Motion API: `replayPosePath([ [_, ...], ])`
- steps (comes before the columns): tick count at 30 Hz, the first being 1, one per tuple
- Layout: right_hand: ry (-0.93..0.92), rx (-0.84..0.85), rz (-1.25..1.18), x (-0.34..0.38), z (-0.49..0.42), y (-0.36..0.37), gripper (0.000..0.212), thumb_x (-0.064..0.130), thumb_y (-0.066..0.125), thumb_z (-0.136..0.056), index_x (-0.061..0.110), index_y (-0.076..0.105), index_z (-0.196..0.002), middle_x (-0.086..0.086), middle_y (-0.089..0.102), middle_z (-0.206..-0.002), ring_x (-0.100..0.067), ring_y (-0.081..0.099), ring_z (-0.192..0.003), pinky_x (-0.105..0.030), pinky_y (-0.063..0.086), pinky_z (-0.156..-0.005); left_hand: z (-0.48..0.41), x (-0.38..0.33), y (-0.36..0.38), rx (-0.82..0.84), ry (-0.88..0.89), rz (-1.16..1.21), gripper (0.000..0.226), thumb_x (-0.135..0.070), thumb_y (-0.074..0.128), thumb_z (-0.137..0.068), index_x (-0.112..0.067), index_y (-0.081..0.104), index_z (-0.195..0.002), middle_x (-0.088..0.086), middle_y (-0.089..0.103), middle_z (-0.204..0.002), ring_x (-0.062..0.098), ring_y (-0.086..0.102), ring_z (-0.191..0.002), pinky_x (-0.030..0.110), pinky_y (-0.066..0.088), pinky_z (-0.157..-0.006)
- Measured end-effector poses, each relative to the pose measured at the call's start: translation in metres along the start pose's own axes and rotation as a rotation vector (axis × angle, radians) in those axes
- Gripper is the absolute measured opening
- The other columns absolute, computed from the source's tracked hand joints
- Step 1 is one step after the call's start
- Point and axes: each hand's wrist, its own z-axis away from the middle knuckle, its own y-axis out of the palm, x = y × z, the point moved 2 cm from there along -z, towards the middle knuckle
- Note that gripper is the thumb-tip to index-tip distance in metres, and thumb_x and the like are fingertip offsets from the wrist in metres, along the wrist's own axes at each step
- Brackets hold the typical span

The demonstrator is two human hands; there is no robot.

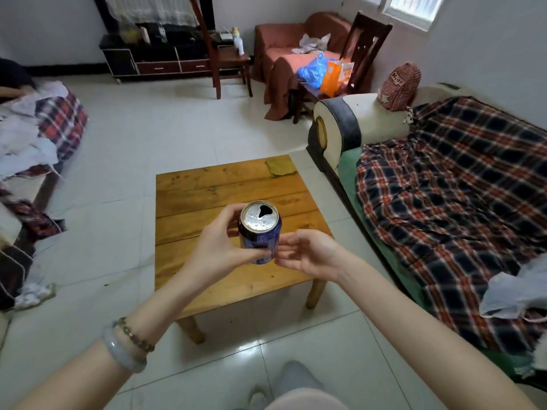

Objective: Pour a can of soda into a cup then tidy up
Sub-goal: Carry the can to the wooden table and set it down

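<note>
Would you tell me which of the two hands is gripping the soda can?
The left hand, with bracelets on its wrist, grips the blue can; the right hand sits beside it, fingers loosely curled, not wrapped round it.

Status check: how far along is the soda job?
Done: the blue soda can is opened. In hand: the left hand grips it above the wooden table; the right hand is close beside it. Left: no cup is in view, so pouring and tidying look undone.

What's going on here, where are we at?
A person holds a blue soda can roughly upright in the left hand above the wooden table; its top is already open. The right hand sits beside the can, fingers loosely curled, holding nothing visible. Nothing to pour into is in view.
</note>
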Motion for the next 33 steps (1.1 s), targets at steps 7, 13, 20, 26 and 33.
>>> replayPosePath([
  [7, 0.069, 0.061, 0.068, 0.050, -0.097, -0.005, 0.037, 0.003, 0.039, -0.092, -0.008, 0.052, -0.124, -0.019, 0.059, -0.106, -0.028, 0.059, -0.097, -0.037, 0.050, -0.094, -0.076, 0.049, -0.009, -0.087, -0.103, -0.020, 0.077, -0.024, 0.091, -0.053, -0.033, 0.049, -0.116, -0.023, 0.058, -0.110, -0.008, 0.054, -0.103, 0.007, 0.042, -0.085],
  [13, 0.126, 0.023, 0.142, 0.084, -0.182, -0.023, 0.034, 0.001, 0.037, -0.092, -0.004, 0.052, -0.122, -0.014, 0.060, -0.094, -0.022, 0.061, -0.089, -0.031, 0.051, -0.086, -0.142, 0.094, 0.000, -0.121, -0.203, -0.049, 0.076, -0.024, 0.091, -0.055, -0.032, 0.046, -0.116, -0.026, 0.055, -0.109, -0.011, 0.053, -0.101, 0.008, 0.043, -0.084],
  [20, 0.219, 0.009, 0.218, 0.103, -0.272, -0.050, 0.020, -0.001, 0.042, -0.091, 0.006, 0.061, -0.091, -0.011, 0.062, -0.089, -0.019, 0.060, -0.084, -0.031, 0.049, -0.087, -0.205, 0.156, 0.024, -0.154, -0.301, -0.073, 0.071, -0.022, 0.089, -0.058, -0.027, 0.048, -0.116, -0.016, 0.058, -0.111, -0.002, 0.055, -0.102, 0.022, 0.048, -0.087],
  [26, 0.219, -0.023, 0.399, 0.090, -0.350, -0.082, 0.032, -0.010, 0.041, -0.089, 0.014, 0.063, -0.094, 0.000, 0.066, -0.090, -0.011, 0.060, -0.082, -0.024, 0.048, -0.078, -0.243, 0.228, 0.048, -0.151, -0.390, -0.073, 0.072, -0.025, 0.088, -0.057, -0.031, 0.047, -0.115, -0.010, 0.059, -0.114, 0.010, 0.056, -0.107, 0.036, 0.048, -0.090],
  [33, 0.231, -0.093, 0.593, 0.030, -0.434, -0.127, 0.044, -0.008, 0.049, -0.086, 0.006, 0.057, -0.127, -0.008, 0.064, -0.118, -0.023, 0.059, -0.108, -0.035, 0.046, -0.096, -0.257, 0.330, 0.085, -0.116, -0.538, -0.037, 0.075, -0.032, 0.088, -0.057, -0.051, 0.040, -0.111, -0.016, 0.055, -0.118, 0.004, 0.053, -0.110, 0.032, 0.046, -0.095],
])
